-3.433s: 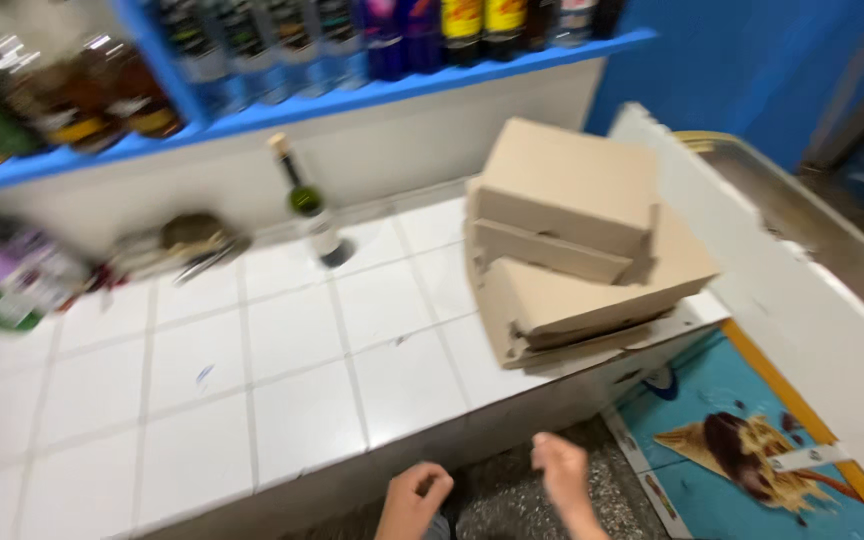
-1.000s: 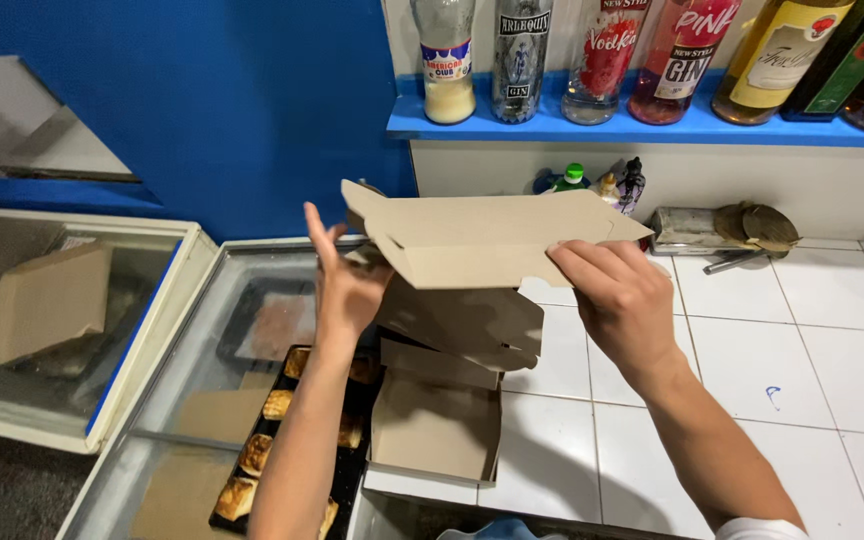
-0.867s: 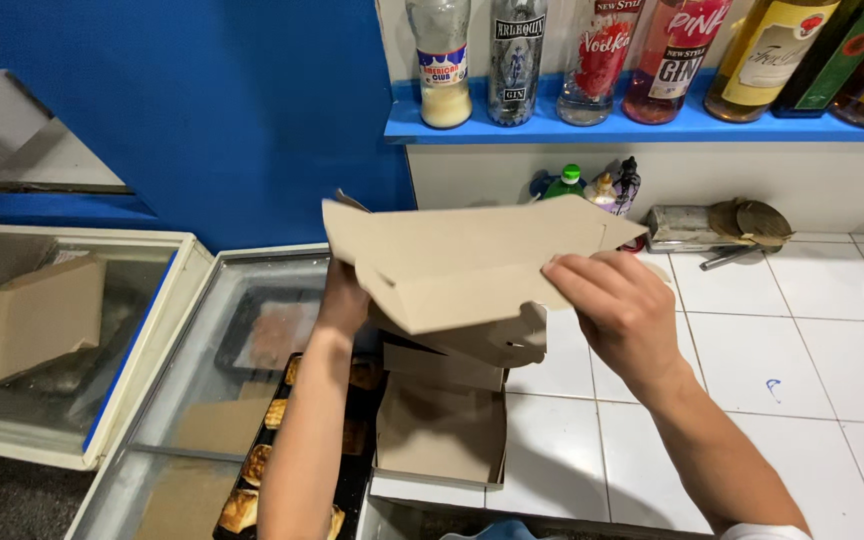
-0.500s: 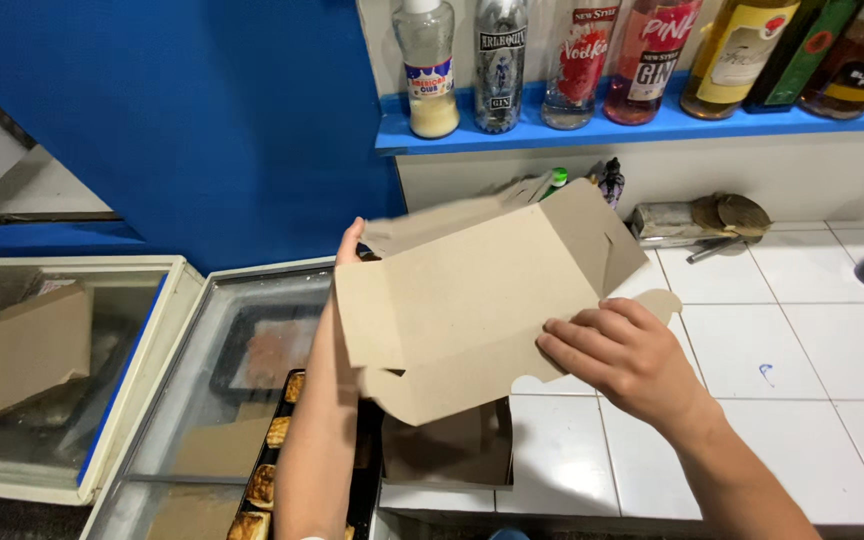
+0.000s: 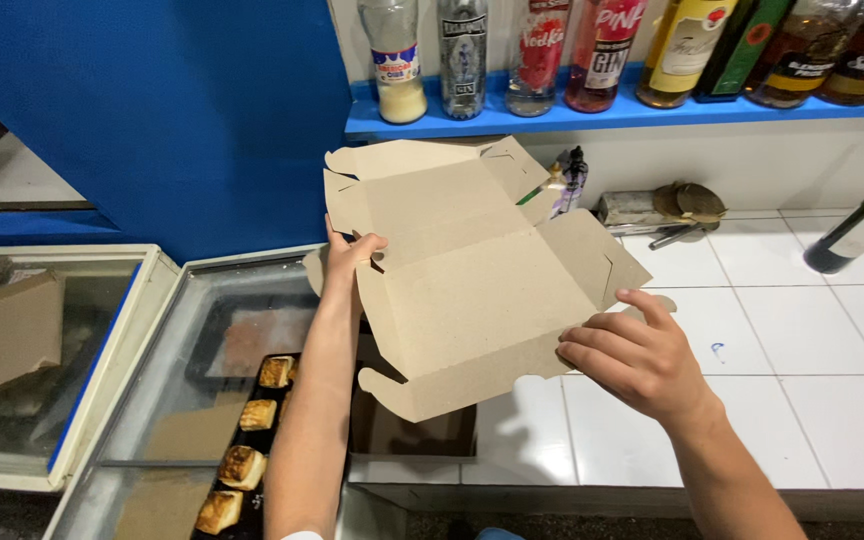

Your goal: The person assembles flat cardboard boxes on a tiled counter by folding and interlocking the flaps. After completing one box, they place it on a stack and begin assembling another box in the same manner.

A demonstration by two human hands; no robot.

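Cardboard box blank (image 5: 472, 270), unfolded, slants from upper left to lower right, both hands (image 5: 352, 252) (image 5: 632, 355) pinching its edges above a tray (image 5: 252, 400) of, seemingly, browned pastries.

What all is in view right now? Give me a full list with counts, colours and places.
Flat cardboard box blank: one, brown, unfolded, held up between both hands.
Bottles on shelf: at least eight, clear, pink, amber and dark, along the blue shelf at top.
Wine bottle: one, dark green, at the right edge over the counter.
Tiled counter: one, white, right half.
Glass-top case: one, white-framed, lower left.
Browned pastries: four seen, golden, on a dark tray in the case.
Folded cardboard box: one, brown, far left.
Metal utensils: small heap, grey, back of counter.
Left hand: grips the blank's left edge.
Right hand: pinches its lower right edge.
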